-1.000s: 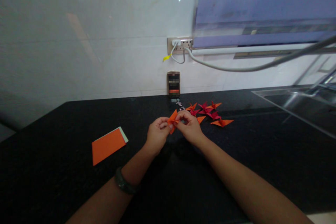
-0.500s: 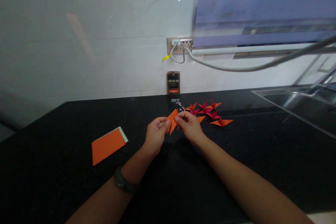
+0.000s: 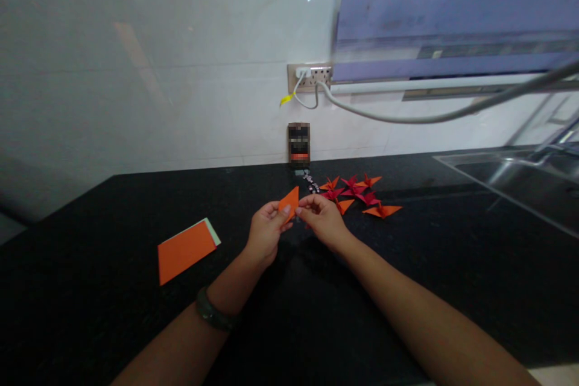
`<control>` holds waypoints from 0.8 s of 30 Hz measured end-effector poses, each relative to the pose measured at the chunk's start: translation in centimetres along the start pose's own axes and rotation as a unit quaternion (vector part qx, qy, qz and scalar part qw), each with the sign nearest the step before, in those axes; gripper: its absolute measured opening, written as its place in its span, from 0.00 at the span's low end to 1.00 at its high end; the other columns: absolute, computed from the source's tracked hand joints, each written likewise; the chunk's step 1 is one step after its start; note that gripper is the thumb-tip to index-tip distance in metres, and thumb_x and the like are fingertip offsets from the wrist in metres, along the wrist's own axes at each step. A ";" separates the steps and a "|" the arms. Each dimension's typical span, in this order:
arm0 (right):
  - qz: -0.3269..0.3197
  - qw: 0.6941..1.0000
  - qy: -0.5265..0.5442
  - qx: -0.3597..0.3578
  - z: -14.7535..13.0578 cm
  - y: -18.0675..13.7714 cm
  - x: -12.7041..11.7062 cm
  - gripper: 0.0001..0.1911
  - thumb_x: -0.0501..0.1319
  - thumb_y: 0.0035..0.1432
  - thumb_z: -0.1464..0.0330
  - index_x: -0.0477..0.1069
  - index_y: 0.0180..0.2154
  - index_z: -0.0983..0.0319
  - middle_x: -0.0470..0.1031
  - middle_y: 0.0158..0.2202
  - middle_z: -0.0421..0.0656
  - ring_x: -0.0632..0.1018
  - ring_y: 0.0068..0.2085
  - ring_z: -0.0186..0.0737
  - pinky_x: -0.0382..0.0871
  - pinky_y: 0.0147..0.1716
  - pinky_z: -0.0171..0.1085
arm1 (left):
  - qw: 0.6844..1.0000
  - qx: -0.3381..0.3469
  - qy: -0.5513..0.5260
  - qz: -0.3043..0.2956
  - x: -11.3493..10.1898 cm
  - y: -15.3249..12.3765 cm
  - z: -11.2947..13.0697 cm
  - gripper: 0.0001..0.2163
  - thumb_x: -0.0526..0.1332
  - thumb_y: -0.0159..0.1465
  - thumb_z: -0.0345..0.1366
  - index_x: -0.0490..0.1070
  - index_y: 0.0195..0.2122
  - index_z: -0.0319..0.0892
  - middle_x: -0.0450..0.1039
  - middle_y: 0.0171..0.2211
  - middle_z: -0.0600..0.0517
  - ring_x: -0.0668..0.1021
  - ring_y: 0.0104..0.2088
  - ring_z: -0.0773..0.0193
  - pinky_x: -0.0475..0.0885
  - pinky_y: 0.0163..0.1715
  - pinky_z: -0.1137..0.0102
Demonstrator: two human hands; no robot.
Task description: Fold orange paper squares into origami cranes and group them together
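A small folded orange paper piece [image 3: 290, 201] is held up between both hands above the black counter [image 3: 113, 325]. My left hand [image 3: 265, 235] pinches its lower left edge with thumb and fingers. My right hand [image 3: 322, 222] pinches its right edge, fingers curled. Just behind the right hand lies a cluster of several finished folded paper shapes [image 3: 357, 193], orange and dark red. A dark band sits on my left wrist [image 3: 211, 313].
A stack of orange paper sheets [image 3: 186, 249] lies on the counter to the left. A small dark box [image 3: 299, 145] stands against the white wall under a socket with a cable [image 3: 312, 78]. A steel sink [image 3: 520, 178] sits at the right.
The orange piece has been turned and flattened into a single upright pointed flap. Both hands have shifted slightly left and down while keeping their pinch.
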State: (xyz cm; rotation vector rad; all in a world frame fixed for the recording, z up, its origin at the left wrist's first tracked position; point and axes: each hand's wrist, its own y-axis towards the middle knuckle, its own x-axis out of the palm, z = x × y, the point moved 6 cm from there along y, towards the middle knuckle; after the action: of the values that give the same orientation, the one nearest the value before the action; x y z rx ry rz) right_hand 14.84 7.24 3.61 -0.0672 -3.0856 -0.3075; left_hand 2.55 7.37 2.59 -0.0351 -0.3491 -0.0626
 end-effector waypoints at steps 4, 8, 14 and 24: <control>-0.002 0.998 -0.046 -0.046 -0.6 -0.1 0.1 0.06 0.59 0.45 0.68 0.67 0.29 0.63 0.67 0.21 0.36 0.67 0.22 0.30 0.61 0.20 0.31 | 0.999 0.031 -0.002 -0.007 0.3 0.0 0.4 0.15 0.68 0.43 0.34 0.68 0.32 0.38 0.73 0.24 0.54 0.73 0.22 0.71 0.67 0.24 0.76; 0.010 0.990 -0.103 -0.096 -1.1 -0.3 0.1 0.05 0.58 0.47 0.70 0.68 0.30 0.63 0.68 0.24 0.38 0.69 0.26 0.32 0.63 0.27 0.33 | 0.999 0.021 0.002 -0.039 0.7 -0.1 0.1 0.14 0.67 0.44 0.37 0.70 0.31 0.36 0.74 0.24 0.51 0.75 0.24 0.67 0.68 0.28 0.72; 0.036 0.974 -0.185 -0.123 -1.2 -0.4 -0.2 0.04 0.60 0.46 0.69 0.68 0.28 0.63 0.66 0.22 0.38 0.66 0.23 0.31 0.60 0.23 0.32 | 0.999 0.030 0.024 -0.033 0.3 -0.1 0.0 0.11 0.66 0.47 0.38 0.73 0.27 0.36 0.73 0.23 0.51 0.73 0.23 0.69 0.68 0.27 0.73; 0.080 0.962 -0.217 -0.143 -1.3 -0.4 -0.7 0.04 0.60 0.45 0.70 0.69 0.28 0.62 0.68 0.23 0.39 0.67 0.24 0.33 0.62 0.24 0.33 | 0.998 0.021 0.048 -0.043 0.7 -0.4 0.3 0.09 0.64 0.48 0.39 0.75 0.25 0.37 0.74 0.24 0.50 0.74 0.27 0.66 0.69 0.31 0.71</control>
State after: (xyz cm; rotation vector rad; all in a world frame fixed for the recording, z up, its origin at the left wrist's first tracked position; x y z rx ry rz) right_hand 15.56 6.55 4.73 -0.4472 -3.3980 -0.8321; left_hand 3.12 6.91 3.14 0.0249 -0.2549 -0.1412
